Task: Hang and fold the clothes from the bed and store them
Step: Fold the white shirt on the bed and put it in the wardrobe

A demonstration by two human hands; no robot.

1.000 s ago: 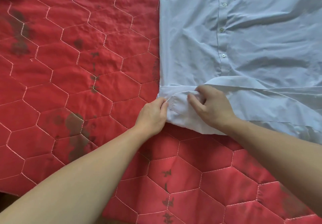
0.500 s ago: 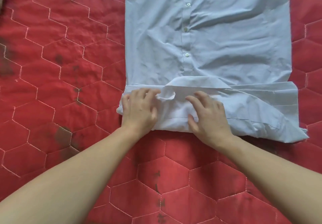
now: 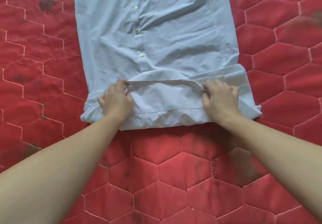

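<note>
Both bare forearms reach up from the bottom corners, left hand (image 3: 116, 100) and right hand (image 3: 220, 99) each pinching the folded-over hem of the pale blue button-up shirt (image 3: 156, 37), spread mid-frame on the red hexagon-quilted bedcover (image 3: 165, 180).

Pale blue shirt (image 3: 174, 37) lies flat, centre-top of frame, on red hexagon-quilted bedcover (image 3: 52, 58); 3 buttons visible down its placket. Near edge is folded up into a band at mid-frame. Left hand (image 3: 116, 100) & right hand (image 3: 219, 97) each pinch the fold's upper edge, fingers curled, well apart.
</note>
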